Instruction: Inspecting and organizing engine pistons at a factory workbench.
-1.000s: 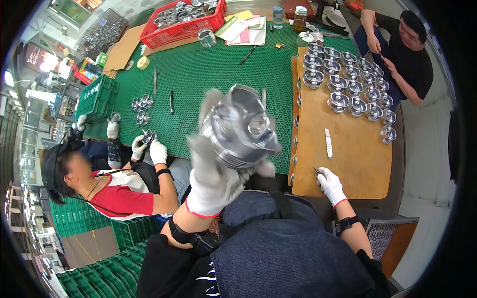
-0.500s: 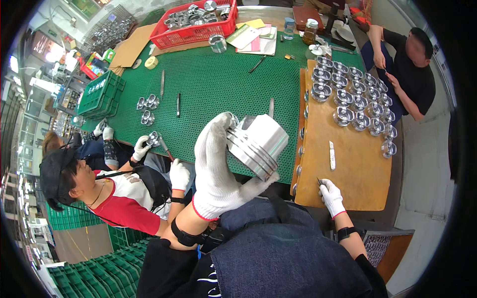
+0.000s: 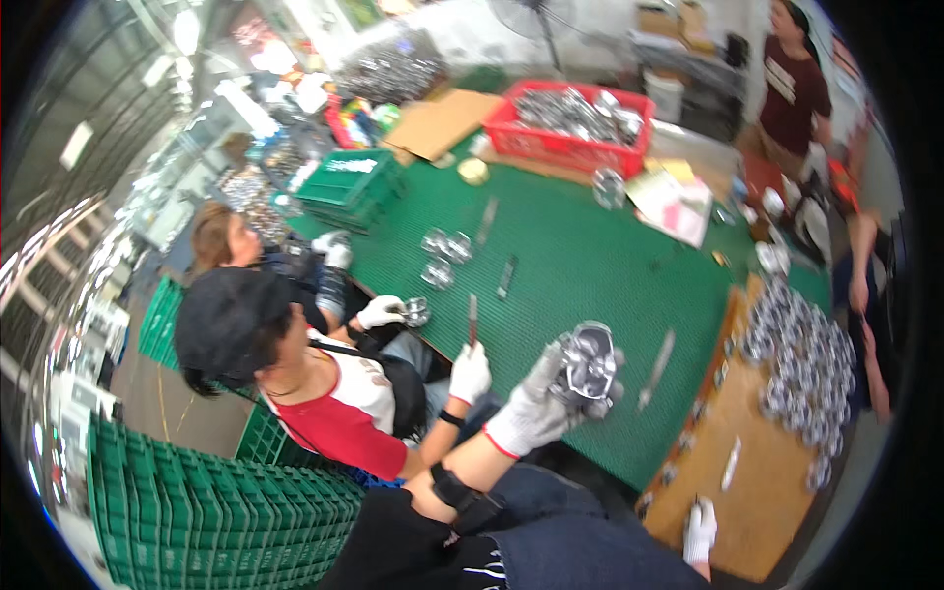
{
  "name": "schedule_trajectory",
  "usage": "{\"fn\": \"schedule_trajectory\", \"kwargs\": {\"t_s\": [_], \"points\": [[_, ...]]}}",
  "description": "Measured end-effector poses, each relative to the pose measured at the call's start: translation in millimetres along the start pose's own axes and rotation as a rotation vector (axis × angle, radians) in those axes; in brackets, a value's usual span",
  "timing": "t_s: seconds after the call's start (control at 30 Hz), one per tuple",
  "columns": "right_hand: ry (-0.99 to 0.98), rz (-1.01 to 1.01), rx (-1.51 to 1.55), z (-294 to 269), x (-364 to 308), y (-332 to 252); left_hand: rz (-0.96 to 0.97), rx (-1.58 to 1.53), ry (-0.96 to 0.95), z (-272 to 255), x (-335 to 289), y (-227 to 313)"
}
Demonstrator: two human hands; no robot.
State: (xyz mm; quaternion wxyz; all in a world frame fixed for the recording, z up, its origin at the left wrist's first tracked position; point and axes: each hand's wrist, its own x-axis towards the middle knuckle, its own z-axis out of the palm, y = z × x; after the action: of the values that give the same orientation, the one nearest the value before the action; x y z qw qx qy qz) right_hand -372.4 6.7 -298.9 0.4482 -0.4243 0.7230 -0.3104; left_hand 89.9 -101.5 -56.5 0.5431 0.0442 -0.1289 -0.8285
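My left hand [image 3: 536, 408], in a white knit glove, is closed around a shiny metal piston [image 3: 588, 366] and holds it up over the green mat, hollow side showing. My right hand [image 3: 700, 529], gloved too, rests low over the brown board [image 3: 762, 516]. Its fingers are closed, with a small dark tip showing at them; the thing itself is too blurred to name. Ahead of that hand a white-handled blade [image 3: 731, 462] lies on the board. Many more pistons [image 3: 801, 354] stand in rows at the board's far side.
A co-worker [image 3: 334, 393] sits close at my left with a piston and a thin tool; another person is beyond. On the green mat [image 3: 580, 256] lie a flat blade [image 3: 657, 369], a dark tool [image 3: 507, 277] and several pistons. A red crate [image 3: 570, 128] stands at the back.
The view has swung left and tilted up. My left hand has lowered the piston away from me and turned it, so its hollow side shows. My right hand stays by the board.
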Motion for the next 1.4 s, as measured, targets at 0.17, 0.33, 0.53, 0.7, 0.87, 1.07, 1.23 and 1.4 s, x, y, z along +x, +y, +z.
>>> {"fn": "schedule_trajectory", "kwargs": {"t_s": [0.17, 0.33, 0.53, 0.7, 0.87, 1.07, 1.23, 1.4], "points": [[-0.131, -0.01, -0.406, 4.2, -43.0, -112.8, 0.212, 0.147, 0.53, -81.4, -24.3, 8.3], [-0.066, 0.018, -0.487, 8.4, -39.8, -108.4, 0.168, 0.309, 0.963, -163.5, -38.3, 21.3], [0.031, 0.039, -0.598, 11.4, -40.5, -102.5, 0.324, 0.605, 1.05, -229.7, 1.8, 61.4], [0.052, 0.062, -0.631, 18.6, -44.7, -109.8, 0.47, 0.302, 1.197, -294.9, 50.9, 84.7], [0.095, 0.096, -0.637, 21.7, -38.6, -104.0, 0.2, 0.74, 1.36, -365.3, 40.7, 59.7], [0.034, 0.027, -0.651, 15.8, -26.0, -91.5, 0.186, 1.378, 1.362, -325.6, -29.1, 44.0], [-0.089, 0.006, -0.539, 1.8, -28.1, -67.3, 0.124, 0.709, 0.889, -226.0, -91.7, 41.2], [-0.088, 0.071, -0.138, -0.2, -22.5, -33.3, -0.005, 1.083, 1.26, -211.1, -111.8, -55.8]]}}
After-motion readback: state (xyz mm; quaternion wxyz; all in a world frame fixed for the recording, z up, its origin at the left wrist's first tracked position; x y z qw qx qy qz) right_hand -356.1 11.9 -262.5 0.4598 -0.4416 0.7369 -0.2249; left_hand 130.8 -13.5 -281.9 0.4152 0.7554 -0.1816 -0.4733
